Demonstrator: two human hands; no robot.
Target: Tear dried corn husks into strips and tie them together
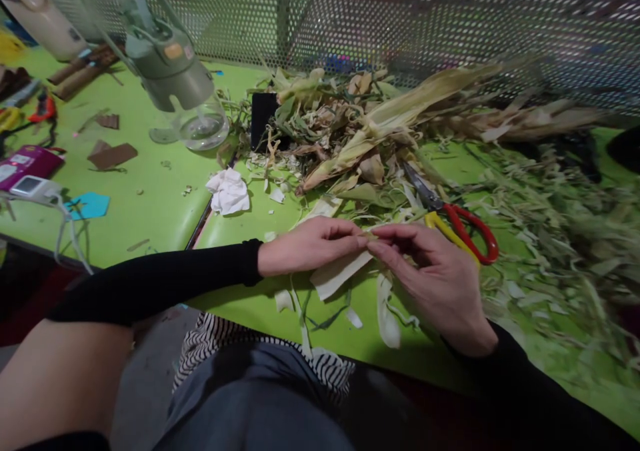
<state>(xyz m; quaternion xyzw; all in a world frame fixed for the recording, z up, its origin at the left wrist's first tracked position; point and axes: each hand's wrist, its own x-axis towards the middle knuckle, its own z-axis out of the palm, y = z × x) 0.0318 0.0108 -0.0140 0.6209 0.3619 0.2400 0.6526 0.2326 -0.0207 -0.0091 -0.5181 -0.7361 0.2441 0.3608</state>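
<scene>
My left hand [317, 246] and my right hand [433, 278] meet fingertip to fingertip over the green table [170, 231]. Both are closed in a pinch on a thin piece of corn husk, mostly hidden by the fingers. Just under them lies a pale flat husk strip [340, 276]. Curled husk scraps [387, 314] rest on the table below my right hand. Scissors with one red and one yellow handle [470, 233] lie beside that hand, blades pointing into the husk pile [330, 124].
A clear bottle with a green lid [175, 71] stands at the back left, near crumpled white tissue [228, 191]. Shredded husks [565, 238] cover the right side. A perforated metal screen [325, 18] runs behind. A purple box [33, 164] and white cable [65, 221] lie far left.
</scene>
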